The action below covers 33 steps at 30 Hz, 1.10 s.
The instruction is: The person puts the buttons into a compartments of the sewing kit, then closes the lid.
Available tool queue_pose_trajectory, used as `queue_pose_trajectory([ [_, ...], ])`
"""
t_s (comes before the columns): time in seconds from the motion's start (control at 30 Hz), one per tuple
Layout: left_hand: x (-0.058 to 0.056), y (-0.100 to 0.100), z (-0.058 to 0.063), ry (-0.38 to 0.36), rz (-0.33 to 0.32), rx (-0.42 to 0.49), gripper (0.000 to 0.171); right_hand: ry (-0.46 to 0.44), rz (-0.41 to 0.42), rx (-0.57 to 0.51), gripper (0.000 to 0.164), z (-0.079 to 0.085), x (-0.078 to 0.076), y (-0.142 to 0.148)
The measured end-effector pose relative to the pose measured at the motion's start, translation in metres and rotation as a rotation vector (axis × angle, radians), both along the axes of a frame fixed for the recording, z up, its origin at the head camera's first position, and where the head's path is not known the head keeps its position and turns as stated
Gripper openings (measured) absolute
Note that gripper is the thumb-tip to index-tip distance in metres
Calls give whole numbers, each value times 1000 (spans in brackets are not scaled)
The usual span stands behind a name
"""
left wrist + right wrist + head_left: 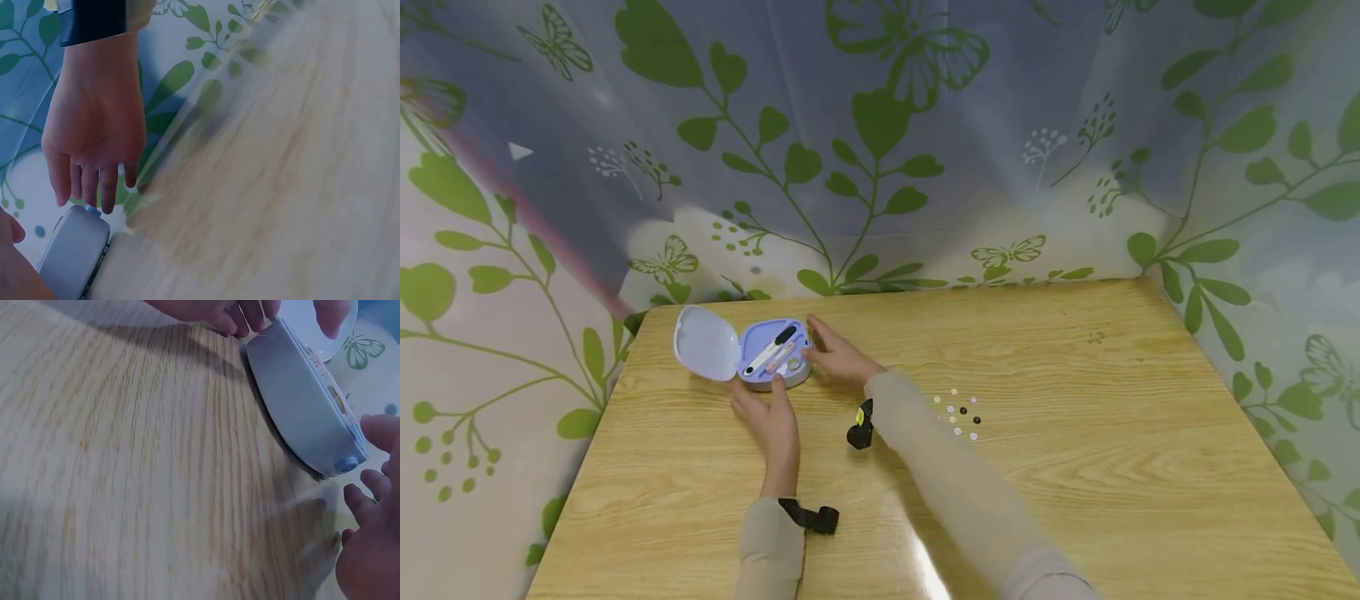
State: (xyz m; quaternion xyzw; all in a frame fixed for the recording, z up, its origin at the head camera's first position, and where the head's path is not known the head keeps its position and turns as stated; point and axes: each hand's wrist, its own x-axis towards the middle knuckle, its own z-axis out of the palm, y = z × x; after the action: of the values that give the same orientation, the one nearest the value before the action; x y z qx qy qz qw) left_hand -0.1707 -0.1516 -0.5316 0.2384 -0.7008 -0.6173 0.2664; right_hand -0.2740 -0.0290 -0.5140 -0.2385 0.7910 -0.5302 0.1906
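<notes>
An open hinged case (765, 385) sits at the left back of the table, its pale lid (707, 343) tipped to the left. Inside its blue-violet tray lie a slim white tool (765, 358) with a black end and a smaller pinkish tool. My left hand (771, 421) is at the case's front left corner, thumb by the front rim and fingers near the hinge. Along the right side is my right hand (838, 357), thumb and fingers spread. In the left wrist view, right fingertips (107, 203) reach the small blue latch (92, 211). The right wrist view shows the case's smooth side (287, 394).
Several small buttons (957, 410), light and dark, lie scattered on the wooden table (1112, 467) beyond my right sleeve. A leaf-patterned curtain (880, 208) stands along the back and sides. Black cameras (861, 427) are strapped to both wrists.
</notes>
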Motion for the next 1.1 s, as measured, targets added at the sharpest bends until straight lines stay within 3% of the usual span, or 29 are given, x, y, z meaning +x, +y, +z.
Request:
queue_pose_trajectory([
  [0.5,-11,7,-6,28,47,4,69,6,-19,-27,63,-2,6,-11],
  [0.73,-16,7,-12,57,68,-4,65,17,-67,-14,62,0,10,-10],
  [1.1,-12,7,-13,56,66,-40,64,47,-130,21,63,-6,19,-8],
])
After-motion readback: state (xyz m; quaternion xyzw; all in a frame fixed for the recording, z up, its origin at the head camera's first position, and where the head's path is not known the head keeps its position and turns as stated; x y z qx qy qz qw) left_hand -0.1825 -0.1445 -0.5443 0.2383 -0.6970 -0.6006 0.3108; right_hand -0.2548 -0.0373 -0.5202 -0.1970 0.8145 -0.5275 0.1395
